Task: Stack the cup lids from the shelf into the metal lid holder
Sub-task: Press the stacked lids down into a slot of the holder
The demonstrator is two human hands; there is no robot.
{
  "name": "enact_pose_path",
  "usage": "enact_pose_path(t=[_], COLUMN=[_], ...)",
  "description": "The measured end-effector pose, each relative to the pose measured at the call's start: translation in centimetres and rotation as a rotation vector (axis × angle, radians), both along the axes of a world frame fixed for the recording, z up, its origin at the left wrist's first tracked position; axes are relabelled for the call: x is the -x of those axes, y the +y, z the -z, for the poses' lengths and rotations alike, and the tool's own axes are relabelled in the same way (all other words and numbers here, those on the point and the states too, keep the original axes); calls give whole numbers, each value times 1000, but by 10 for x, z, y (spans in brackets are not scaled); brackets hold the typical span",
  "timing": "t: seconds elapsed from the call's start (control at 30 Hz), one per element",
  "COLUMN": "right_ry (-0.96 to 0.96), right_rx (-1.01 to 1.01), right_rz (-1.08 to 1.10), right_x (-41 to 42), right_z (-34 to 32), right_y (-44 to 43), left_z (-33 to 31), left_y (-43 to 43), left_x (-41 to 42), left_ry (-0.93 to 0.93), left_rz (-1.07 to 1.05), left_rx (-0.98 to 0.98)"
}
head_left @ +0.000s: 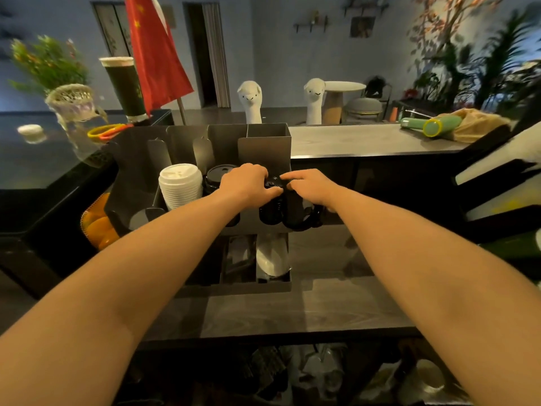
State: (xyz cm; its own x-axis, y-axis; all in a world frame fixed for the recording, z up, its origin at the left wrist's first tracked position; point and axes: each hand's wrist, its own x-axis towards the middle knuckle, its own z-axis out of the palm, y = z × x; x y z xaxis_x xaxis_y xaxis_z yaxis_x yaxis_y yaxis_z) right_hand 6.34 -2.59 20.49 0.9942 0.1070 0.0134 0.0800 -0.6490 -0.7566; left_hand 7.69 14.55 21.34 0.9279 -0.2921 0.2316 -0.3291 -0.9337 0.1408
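Head view: left hand [247, 183] and right hand [310, 186] grip the stacked black plastic cup lids [273, 208] in the right slot of the grey metal lid holder [263, 148], its tall wall just behind them; a white lid stack [180, 186] stands to the left.

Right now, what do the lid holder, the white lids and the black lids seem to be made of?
Lid holder: looks like sheet metal, brushed grey, from thin folded walls and dull sheen. White lids: probably thin moulded plastic, matt; fine ribbed rims show in the stack. Black lids: likely plastic too, glossy; the left hand and right hand grip them, so less sure.
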Motion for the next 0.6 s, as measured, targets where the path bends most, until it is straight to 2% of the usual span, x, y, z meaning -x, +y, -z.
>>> enact_pose_path(t=[0.4,0.47,0.6], right_ry=[98,102,120], right_rx=[147,167,191], right_rz=[-100,-106,-114], right_x=[-27,-30,-35], right_z=[-3,-4,-2], right_y=[-1,0,2], left_z=[11,11,14], left_y=[-24,-24,-23], left_x=[-27,-28,-31], left_ry=[270,250,71], left_rz=[-46,-46,-11], left_rx=[-166,-176,-131])
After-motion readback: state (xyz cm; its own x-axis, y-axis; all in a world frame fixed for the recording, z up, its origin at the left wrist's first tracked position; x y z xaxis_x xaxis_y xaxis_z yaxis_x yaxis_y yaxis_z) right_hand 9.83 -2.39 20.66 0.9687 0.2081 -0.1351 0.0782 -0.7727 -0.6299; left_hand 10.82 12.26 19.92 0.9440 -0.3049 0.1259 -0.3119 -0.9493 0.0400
